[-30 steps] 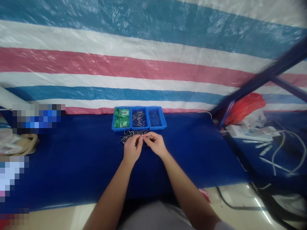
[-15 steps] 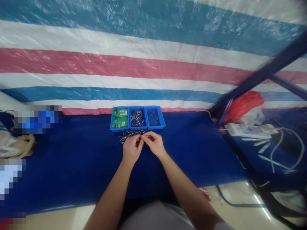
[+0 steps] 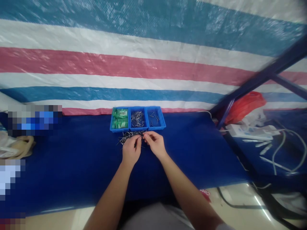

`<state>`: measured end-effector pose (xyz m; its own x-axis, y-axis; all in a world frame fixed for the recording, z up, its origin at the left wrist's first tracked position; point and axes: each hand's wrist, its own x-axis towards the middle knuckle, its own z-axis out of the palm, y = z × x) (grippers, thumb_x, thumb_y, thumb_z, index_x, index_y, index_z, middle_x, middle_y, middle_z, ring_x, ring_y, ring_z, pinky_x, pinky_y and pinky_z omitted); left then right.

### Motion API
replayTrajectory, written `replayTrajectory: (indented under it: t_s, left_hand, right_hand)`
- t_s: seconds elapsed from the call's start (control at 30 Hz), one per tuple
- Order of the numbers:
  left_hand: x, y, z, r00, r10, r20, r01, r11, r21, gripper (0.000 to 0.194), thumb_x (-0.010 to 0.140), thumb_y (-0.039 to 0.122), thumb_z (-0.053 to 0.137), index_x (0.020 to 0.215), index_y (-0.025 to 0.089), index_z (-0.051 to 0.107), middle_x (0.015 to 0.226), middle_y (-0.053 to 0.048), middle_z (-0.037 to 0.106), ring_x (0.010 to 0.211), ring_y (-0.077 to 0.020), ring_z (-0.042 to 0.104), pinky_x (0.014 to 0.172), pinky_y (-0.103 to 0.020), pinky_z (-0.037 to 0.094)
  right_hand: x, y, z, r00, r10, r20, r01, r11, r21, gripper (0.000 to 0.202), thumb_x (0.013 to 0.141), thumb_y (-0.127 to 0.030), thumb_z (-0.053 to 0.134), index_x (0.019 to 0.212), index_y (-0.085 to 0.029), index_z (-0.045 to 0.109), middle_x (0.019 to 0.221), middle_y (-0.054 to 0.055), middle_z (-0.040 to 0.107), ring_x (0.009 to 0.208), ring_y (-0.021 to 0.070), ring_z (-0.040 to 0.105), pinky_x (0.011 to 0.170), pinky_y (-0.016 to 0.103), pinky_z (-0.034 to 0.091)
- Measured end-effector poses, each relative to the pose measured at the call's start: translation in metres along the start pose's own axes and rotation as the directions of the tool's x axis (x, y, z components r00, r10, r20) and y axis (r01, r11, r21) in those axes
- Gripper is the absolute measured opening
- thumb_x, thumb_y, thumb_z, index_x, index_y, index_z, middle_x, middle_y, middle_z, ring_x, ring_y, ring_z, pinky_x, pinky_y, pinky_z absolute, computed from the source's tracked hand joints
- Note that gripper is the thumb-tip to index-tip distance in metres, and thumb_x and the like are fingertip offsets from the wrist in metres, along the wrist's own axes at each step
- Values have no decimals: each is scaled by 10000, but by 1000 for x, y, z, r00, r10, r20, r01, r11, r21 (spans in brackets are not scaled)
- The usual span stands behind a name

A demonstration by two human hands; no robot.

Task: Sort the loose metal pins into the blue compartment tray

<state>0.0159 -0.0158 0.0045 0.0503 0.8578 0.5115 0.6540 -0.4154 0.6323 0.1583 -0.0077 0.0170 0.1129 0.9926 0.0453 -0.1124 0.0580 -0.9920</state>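
Observation:
A loose pile of thin, shiny metal pieces, like rivets or nails, lies on the blue tabletop, partly behind my left hand. My left hand is over the pile's near side, thumb and fingers closed in a pinch. Close beside it, my right hand pinches too, its fingertips a little apart from the left ones. Whatever the fingertips hold is too small to make out. Behind the pile stand joined blue bins: the left one has green packets, the middle one many metal pieces, the right one several.
The blue tabletop spreads to both sides. A striped plastic sheet hangs behind it. To the right are a dark blue metal frame, a red bag, a white box and a pale cable.
My fingertips, which met half a second ago, have come slightly apart, the right hand shifting a little to the right. The bins and pile look the same.

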Motion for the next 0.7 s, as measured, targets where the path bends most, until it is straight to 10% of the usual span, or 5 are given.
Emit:
replayTrajectory:
  t_s: [0.7]
  left_hand:
    - [1, 0, 2, 998, -64, -15, 64, 998, -29, 183, 939, 291, 523, 1037, 211, 655, 916, -38, 716, 781, -151, 649, 783, -288, 506]
  right_hand:
    - [3, 4, -2, 999, 20, -35, -16, 995, 94, 240, 788, -414, 755, 881, -194, 737, 733, 29, 703, 577, 117, 586, 512, 236, 463]
